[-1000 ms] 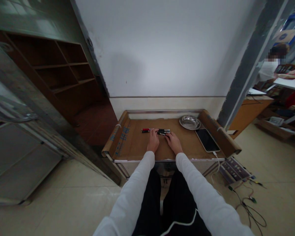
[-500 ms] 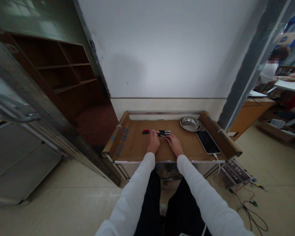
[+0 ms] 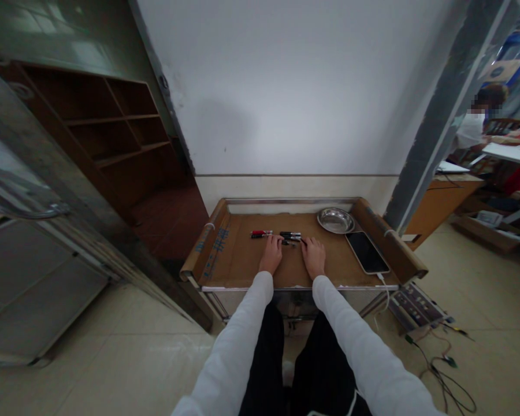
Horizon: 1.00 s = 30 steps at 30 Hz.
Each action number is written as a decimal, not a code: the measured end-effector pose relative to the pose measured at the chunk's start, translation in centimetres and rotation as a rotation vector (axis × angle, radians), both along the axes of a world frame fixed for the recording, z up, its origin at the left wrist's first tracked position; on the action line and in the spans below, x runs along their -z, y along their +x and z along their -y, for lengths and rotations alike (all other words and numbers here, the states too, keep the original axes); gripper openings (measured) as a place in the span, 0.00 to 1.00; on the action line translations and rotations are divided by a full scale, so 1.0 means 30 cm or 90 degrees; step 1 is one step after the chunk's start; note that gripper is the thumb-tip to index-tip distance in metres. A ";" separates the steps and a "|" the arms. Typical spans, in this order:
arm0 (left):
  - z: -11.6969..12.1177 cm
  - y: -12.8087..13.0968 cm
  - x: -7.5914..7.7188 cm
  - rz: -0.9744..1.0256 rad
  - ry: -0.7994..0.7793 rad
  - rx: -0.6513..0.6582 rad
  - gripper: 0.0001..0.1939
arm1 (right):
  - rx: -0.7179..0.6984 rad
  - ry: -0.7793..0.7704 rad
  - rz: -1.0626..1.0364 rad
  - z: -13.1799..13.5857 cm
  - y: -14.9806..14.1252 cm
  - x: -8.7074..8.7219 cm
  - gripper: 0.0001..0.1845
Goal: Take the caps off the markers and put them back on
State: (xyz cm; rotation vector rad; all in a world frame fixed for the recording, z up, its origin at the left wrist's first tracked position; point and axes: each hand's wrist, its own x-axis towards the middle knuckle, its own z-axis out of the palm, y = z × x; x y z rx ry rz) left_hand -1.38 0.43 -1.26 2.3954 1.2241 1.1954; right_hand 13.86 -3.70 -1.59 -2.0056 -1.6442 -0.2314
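My left hand is over the cardboard-covered cart top, its fingers drawn together at a small dark and clear piece that looks like part of a pen. To its right, my right hand has its fingers closed at the fingertips around a small dark bit, too small to name. Just beyond my fingers lies a row of black pens with clear and silvery ends. A red pen lies with a black pen beyond my left hand, to its left.
A round metal dish stands at the back right of the cart. In front of it lies a phone with a white cable. Rolled cardboard edges line both sides. An electrical box with wires is on the floor at right; a person sits farther off.
My right hand has moved slightly right, away from my left hand, so the gap between them is wider. More of the pens now shows. The other things stay put.
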 end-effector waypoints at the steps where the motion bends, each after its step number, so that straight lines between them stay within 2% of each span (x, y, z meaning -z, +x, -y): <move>1: 0.000 0.002 0.000 0.000 -0.027 0.014 0.10 | 0.014 0.000 0.010 0.002 -0.002 -0.001 0.14; 4: 0.002 0.005 -0.002 -0.014 -0.092 0.064 0.06 | 0.016 0.005 0.037 0.005 -0.011 -0.004 0.13; 6: 0.003 0.003 -0.006 -0.048 -0.087 0.080 0.04 | -0.004 0.003 0.040 0.004 -0.015 -0.004 0.13; 9: 0.001 0.000 -0.012 -0.101 -0.052 0.055 0.03 | -0.059 -0.005 0.016 -0.003 -0.019 0.000 0.13; 13: -0.006 0.000 -0.006 -0.081 -0.051 0.025 0.06 | -0.123 0.001 -0.007 -0.012 -0.017 0.009 0.13; 19: -0.009 0.006 0.015 -0.041 -0.066 0.026 0.11 | -0.128 0.009 -0.011 -0.008 -0.014 0.009 0.13; 30: -0.003 0.006 0.014 -0.054 -0.085 -0.005 0.13 | -0.180 -0.011 -0.060 -0.006 -0.015 0.009 0.11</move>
